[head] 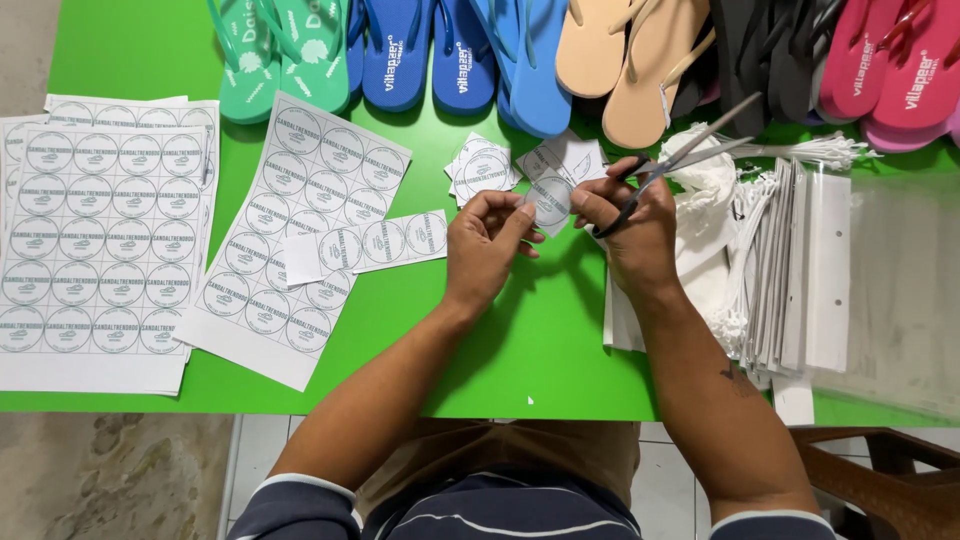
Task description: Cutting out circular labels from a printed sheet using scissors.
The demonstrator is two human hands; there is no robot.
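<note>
My left hand (pixel 486 245) and my right hand (pixel 630 225) meet over the green table (pixel 520 340). Between their fingertips they hold a small cut-out round paper label (pixel 549 199). My right hand also has grey scissors (pixel 680 160) hooked on its fingers, blades pointing up and to the right, slightly apart. A short strip of three round labels (pixel 375 242) lies just left of my left hand. Loose cut label pieces (pixel 482 168) lie beyond my hands.
Sheets of printed round labels (pixel 300 215) and a stack of more sheets (pixel 100 240) cover the left side. Flip-flops in green, blue, tan, black and pink (pixel 530 60) line the far edge. White cord ties and clear plastic bags (pixel 790 260) lie on the right. A wooden chair (pixel 880 480) stands at the lower right.
</note>
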